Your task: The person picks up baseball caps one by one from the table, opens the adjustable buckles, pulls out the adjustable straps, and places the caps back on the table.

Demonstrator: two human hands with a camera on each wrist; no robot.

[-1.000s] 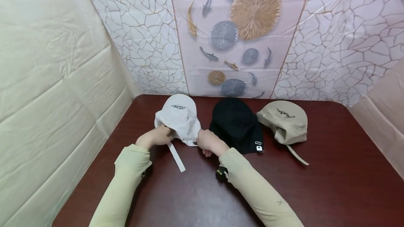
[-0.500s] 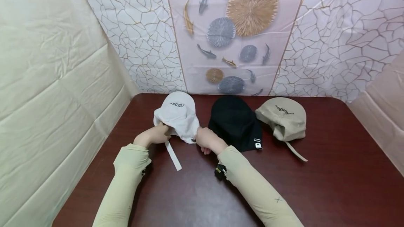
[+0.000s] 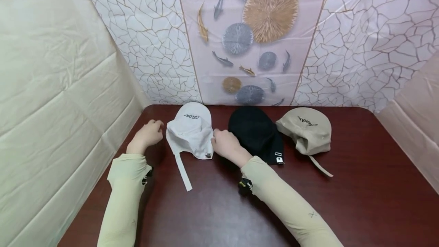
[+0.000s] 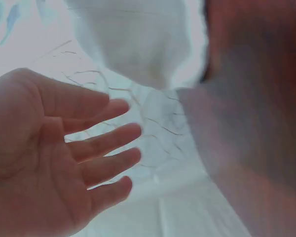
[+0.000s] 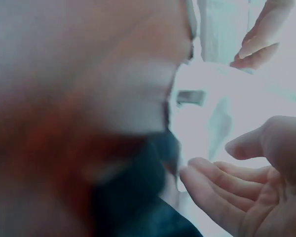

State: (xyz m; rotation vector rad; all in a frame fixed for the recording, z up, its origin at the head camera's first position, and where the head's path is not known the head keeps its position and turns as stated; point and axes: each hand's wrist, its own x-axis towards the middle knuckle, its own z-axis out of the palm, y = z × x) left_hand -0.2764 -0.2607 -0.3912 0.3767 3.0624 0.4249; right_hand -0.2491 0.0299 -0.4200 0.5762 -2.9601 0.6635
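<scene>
A white baseball cap (image 3: 190,132) with dark lettering lies on the table, its loose strap hanging toward the front and a small metal buckle at its right corner. To its left is my left hand (image 3: 148,135), apart from the cap; the left wrist view shows its fingers (image 4: 108,165) spread and holding nothing. My right hand (image 3: 227,145) is at the cap's right edge, between it and a black cap (image 3: 252,130). In the right wrist view, the right hand's fingers (image 5: 222,190) are loosely bent with nothing between them, and the white cap is beside them.
A beige cap (image 3: 308,129) with dark lettering lies to the right of the black one, its strap trailing forward. All the caps lie on a dark red-brown table (image 3: 370,186). Patterned cloth (image 3: 267,60) hangs behind, and pale cloth (image 3: 68,98) hangs on the left.
My left hand has let go of the white cap and moved left and away from it. My right hand has shifted slightly up along the cap's right edge, uncovering the buckle.
</scene>
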